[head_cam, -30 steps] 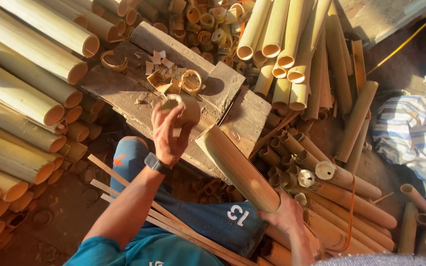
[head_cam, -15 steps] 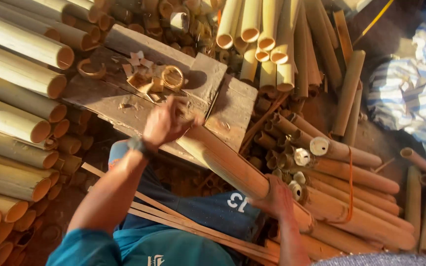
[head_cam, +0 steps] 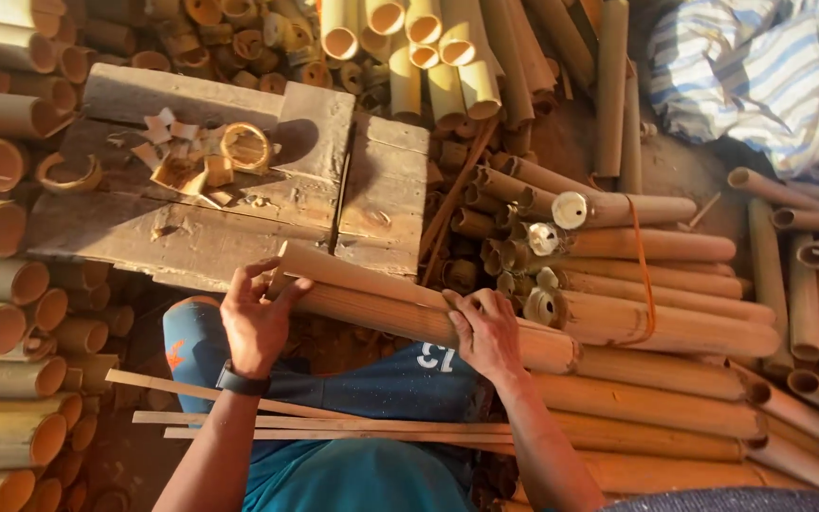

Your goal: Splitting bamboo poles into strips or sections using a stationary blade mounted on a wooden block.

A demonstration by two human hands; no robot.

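You gripped the bamboo pole (head_cam: 400, 308) across your lap with your left hand (head_cam: 258, 322) near its cut end and right hand (head_cam: 485, 332) mid-length, its tip at the wooden bench (head_cam: 144, 237); steadying both holds looked wise.

We are reaching both bare forearms forward from the near edge, elbows bent and apart. Our left hand (head_cam: 258, 318), with a dark band on its wrist, is lying palm down, its fingers (head_cam: 244, 280) spread and curling over. Our right hand (head_cam: 485, 332) is also lying palm down, a little to the right, its fingers (head_cam: 462, 305) pressing down, thumb tucked close.
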